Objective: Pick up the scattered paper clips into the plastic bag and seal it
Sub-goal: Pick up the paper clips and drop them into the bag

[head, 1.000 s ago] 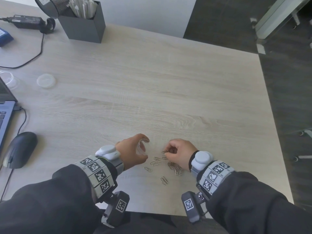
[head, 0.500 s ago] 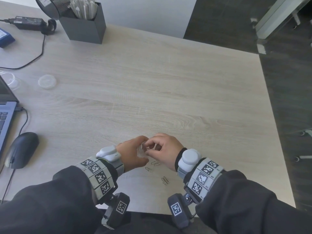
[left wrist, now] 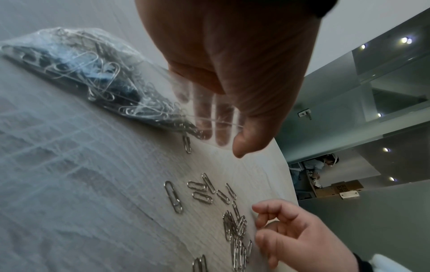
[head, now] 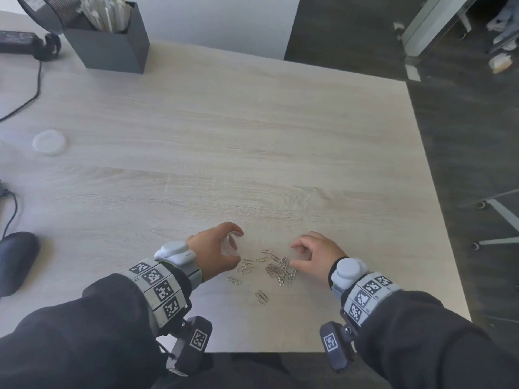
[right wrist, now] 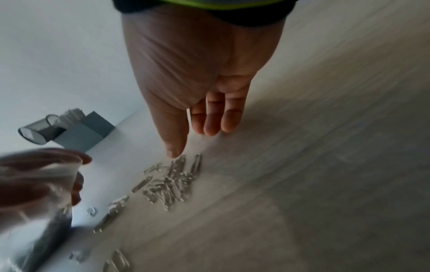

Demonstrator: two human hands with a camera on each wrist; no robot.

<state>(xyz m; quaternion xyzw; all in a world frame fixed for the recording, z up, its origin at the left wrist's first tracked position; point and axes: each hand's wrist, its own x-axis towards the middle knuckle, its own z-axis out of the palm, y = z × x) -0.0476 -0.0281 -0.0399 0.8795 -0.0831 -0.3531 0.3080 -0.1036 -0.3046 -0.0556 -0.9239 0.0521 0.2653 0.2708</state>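
Note:
My left hand [head: 238, 245] grips a small clear plastic bag [head: 229, 244] just above the wooden table [head: 252, 136], its mouth turned toward the right. In the left wrist view the bag [left wrist: 88, 70] holds several silver paper clips, and my fingers show through the plastic. Several loose clips [head: 280, 269] lie in a small pile and scatter between my hands. My right hand [head: 293, 254] hovers at the pile's right side with relaxed fingers and nothing in it. In the blurred right wrist view its thumb [right wrist: 174, 150] points down at the clips [right wrist: 172, 184].
A grey box of white sheets [head: 112, 46] stands at the back left beside a mesh cup. A white round lid [head: 49, 141], a black mouse [head: 14, 259] and cables lie at the left. The table's front edge [head: 266, 350] is close to my wrists.
Half a second ago my right hand was at the bag's mouth beside the left hand. It has since drawn back right, over the clip pile. The left hand and bag stayed put.

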